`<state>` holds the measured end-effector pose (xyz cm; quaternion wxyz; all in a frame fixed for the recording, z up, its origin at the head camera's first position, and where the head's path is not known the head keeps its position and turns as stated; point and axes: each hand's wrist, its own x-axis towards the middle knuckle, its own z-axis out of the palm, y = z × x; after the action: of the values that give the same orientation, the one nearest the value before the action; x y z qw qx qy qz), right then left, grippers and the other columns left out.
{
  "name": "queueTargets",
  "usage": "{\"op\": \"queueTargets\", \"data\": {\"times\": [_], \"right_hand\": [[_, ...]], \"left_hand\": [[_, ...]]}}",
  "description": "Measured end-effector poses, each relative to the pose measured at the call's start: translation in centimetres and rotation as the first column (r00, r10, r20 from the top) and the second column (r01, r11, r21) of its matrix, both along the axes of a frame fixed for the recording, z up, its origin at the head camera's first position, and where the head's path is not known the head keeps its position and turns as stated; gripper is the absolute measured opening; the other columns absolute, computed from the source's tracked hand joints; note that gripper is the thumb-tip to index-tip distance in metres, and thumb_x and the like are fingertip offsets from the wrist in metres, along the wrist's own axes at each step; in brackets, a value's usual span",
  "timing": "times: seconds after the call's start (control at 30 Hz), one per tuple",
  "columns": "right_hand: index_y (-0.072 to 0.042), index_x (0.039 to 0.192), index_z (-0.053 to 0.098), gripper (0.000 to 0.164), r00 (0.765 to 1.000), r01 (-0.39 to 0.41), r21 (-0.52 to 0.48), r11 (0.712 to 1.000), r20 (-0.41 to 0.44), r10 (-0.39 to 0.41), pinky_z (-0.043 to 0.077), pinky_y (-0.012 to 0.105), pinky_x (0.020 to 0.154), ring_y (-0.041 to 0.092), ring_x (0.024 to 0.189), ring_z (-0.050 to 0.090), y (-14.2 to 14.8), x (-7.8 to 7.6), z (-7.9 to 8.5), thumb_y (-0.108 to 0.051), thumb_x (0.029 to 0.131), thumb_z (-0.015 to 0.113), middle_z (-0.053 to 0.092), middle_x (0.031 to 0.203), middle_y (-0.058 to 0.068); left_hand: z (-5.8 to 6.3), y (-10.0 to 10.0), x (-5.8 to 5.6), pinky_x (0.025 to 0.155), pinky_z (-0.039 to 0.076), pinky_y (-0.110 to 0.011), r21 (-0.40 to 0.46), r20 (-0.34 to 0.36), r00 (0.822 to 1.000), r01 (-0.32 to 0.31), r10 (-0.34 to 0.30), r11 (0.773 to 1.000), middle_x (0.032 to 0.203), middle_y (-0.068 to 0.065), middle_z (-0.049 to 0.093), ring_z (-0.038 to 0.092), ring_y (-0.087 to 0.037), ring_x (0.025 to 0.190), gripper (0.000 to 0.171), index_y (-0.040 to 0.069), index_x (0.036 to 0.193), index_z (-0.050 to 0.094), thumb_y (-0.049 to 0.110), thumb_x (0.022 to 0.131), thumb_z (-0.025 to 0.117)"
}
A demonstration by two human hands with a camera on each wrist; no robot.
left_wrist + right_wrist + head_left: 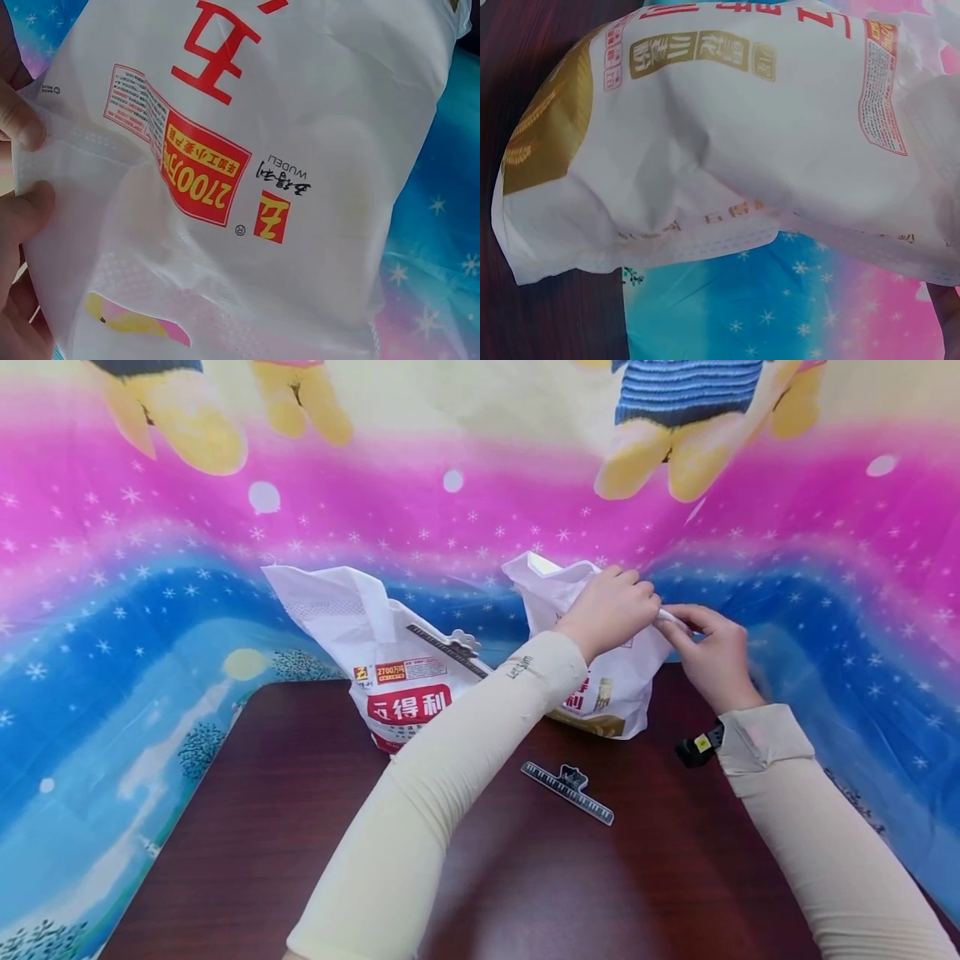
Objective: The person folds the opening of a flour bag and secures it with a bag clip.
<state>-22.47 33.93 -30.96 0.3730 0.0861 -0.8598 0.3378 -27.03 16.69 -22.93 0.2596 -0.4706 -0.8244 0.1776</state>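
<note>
A white flour bag with red print and a gold band near its base stands at the back right of the table. My left hand reaches across to its top and grips the upper edge. In the left wrist view, the fingers hold the bag's rim beside the red and yellow label. Just to the right, my right hand pinches the drawn-out top corner between thumb and fingers. The right wrist view shows the side of the bag, with most of that hand out of frame.
A second flour bag stands to the left, its slanting top held by a long clip with a piano-key pattern. A matching clip lies on the dark wooden table. A printed cloth hangs behind and along the sides.
</note>
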Motion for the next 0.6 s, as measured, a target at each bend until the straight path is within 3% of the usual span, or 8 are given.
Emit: {"op": "queueTargets", "data": {"times": [0.17, 0.4, 0.6], "right_hand": [[0.000, 0.116, 0.075, 0.024, 1.000, -0.009, 0.023, 1.000, -0.017, 0.009, 0.041, 0.012, 0.079, -0.013, 0.091, 0.049, 0.0, 0.0, 0.0, -0.014, 0.096, 0.071, 0.073, 0.111, 0.018], [0.002, 0.113, 0.076, 0.023, 1.000, 0.003, 0.062, 0.998, -0.026, -0.002, 0.038, 0.007, 0.072, -0.017, 0.089, 0.047, 0.0, 0.2, -0.1, -0.013, 0.095, 0.072, 0.073, 0.106, 0.021], [0.001, 0.114, 0.075, 0.025, 1.000, 0.011, 0.059, 0.998, -0.015, -0.011, 0.039, 0.004, 0.072, -0.021, 0.090, 0.047, -0.2, 0.2, 0.0, -0.015, 0.095, 0.073, 0.073, 0.107, 0.021]], "left_hand": [[0.3, 0.0, -0.1, 0.091, 0.047, -0.027, 0.002, 0.011, 1.000, 0.009, -0.009, 1.000, 0.121, 0.008, 0.070, 0.063, -0.015, 0.110, 0.027, 0.026, 0.128, 0.071, 0.027, 0.106, 0.055], [0.7, -0.5, -0.3, 0.091, 0.049, -0.027, -0.048, 0.008, 0.999, 0.036, -0.036, 0.998, 0.121, 0.008, 0.070, 0.063, -0.016, 0.109, 0.027, 0.026, 0.126, 0.072, 0.022, 0.107, 0.053], [1.6, -1.2, -0.4, 0.096, 0.050, -0.028, -0.082, -0.015, 1.000, -0.004, 0.002, 0.997, 0.124, 0.006, 0.070, 0.063, -0.016, 0.114, 0.029, 0.024, 0.129, 0.071, 0.019, 0.107, 0.052]]}}
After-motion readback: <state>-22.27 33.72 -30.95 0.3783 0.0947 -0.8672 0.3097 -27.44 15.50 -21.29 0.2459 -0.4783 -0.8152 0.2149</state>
